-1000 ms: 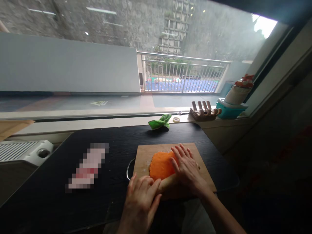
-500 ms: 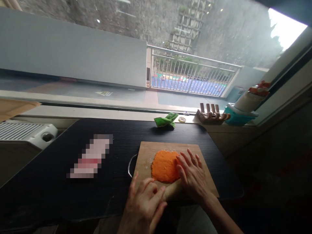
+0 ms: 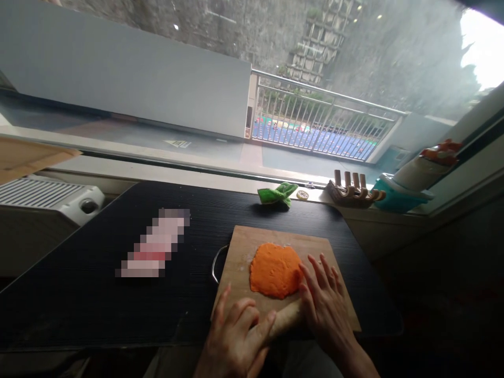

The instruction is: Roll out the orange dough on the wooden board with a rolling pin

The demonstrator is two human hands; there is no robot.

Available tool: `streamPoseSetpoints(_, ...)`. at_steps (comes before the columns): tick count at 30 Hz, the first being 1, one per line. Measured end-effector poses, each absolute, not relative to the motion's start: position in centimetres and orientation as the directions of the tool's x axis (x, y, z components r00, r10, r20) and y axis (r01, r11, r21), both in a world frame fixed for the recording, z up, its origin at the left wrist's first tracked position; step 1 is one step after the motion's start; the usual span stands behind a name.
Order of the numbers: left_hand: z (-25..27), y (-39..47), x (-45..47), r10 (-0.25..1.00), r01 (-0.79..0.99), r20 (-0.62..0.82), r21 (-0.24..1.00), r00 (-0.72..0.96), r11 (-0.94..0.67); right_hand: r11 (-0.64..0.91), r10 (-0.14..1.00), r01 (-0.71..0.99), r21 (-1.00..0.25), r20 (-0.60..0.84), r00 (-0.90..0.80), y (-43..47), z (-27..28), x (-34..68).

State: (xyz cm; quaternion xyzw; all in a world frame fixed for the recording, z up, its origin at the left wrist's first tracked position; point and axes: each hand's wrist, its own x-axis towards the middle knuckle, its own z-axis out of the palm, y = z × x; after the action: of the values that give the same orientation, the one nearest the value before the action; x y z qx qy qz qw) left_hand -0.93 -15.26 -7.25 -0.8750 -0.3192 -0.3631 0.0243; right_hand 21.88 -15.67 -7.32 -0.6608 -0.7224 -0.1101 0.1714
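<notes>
A flattened sheet of orange dough (image 3: pixel 274 269) lies on a wooden board (image 3: pixel 326 252). A pale rolling pin (image 3: pixel 289 318) rests across the board's near part, just in front of the dough. My left hand (image 3: pixel 240 325) is on the pin's left end, with bent fingers and the thumb along it; one finger sticks up. My right hand (image 3: pixel 325 299) lies over the pin's right end with its fingers stretched forward. Its index fingertip is at the dough's right edge. Both ends of the pin are hidden under my hands.
The board stands on a black table (image 3: pixel 189 310), with a metal handle (image 3: pixel 214 265) at its left. A green cloth (image 3: pixel 277 194) and a roll of tape (image 3: pixel 303 195) are at the back. A blurred pinkish item (image 3: pixel 157 244) lies left. A brown rack (image 3: pixel 350 191) and teal container (image 3: pixel 401 194) stand on the windowsill.
The whole view has shifted, so the board and table appear farther right. My hands stay on the rolling pin, and the pin remains in front of the dough.
</notes>
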Motion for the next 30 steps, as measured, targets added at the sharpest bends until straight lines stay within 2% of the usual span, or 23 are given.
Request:
streamPoseSetpoints(3,-5.8,-14.4,-1.3,0.625,0.645,0.562,0.199,0.542,-0.738,0.046,0.943,0.991,-0.127,0.332,-0.001,-11.9,-6.4,20.7)
streamPoseSetpoints(5,-4.9,-13.5,-1.5,0.665,0.689,0.582,0.23,0.468,-0.687,-0.009,0.962,0.981,-0.192,0.267,0.061,-8.0,-5.5,19.6)
streamPoseSetpoints(8,-4.4,-12.5,-1.6,0.687,0.722,0.596,0.243,0.415,-0.648,-0.051,0.971,0.973,-0.226,0.218,0.101,-4.7,-4.6,18.7)
streamPoseSetpoints(12,-5.9,-13.0,-1.8,0.598,0.623,0.587,0.193,0.545,-0.758,0.005,0.963,0.986,-0.167,0.266,0.04,-9.2,-5.8,19.8)
streamPoseSetpoints(15,-7.5,-14.1,-1.7,0.542,0.529,0.672,0.254,0.505,-0.809,0.053,0.939,0.997,-0.064,0.343,-0.028,-14.9,-7.2,21.2)
streamPoseSetpoints(17,-7.9,-14.4,-1.6,0.561,0.515,0.693,0.311,0.453,-0.799,0.056,0.934,0.998,-0.039,0.356,-0.038,-16.2,-7.5,21.6)
streamPoseSetpoints(19,-7.6,-14.0,-1.7,0.607,0.543,0.654,0.338,0.451,-0.768,0.039,0.94,0.997,-0.063,0.34,-0.015,-14.7,-7.0,21.3)
streamPoseSetpoints(23,-6.3,-11.9,-2.3,0.67,0.639,0.604,0.32,0.431,-0.699,-0.04,0.962,0.976,-0.213,0.255,0.095,-6.7,-5.1,19.4)
streamPoseSetpoints(25,-6.1,-11.0,-2.5,0.689,0.67,0.603,0.319,0.403,-0.671,-0.052,0.966,0.967,-0.251,0.232,0.112,-4.1,-4.4,18.8)
streamPoseSetpoints(27,-6.3,-10.9,-2.6,0.682,0.663,0.606,0.316,0.409,-0.678,-0.044,0.964,0.965,-0.259,0.241,0.109,-4.4,-4.5,18.8)
streamPoseSetpoints(30,-7.0,-12.1,-2.7,0.63,0.597,0.592,0.29,0.502,-0.748,0.01,0.947,0.977,-0.215,0.314,0.06,-9.5,-5.9,19.9)
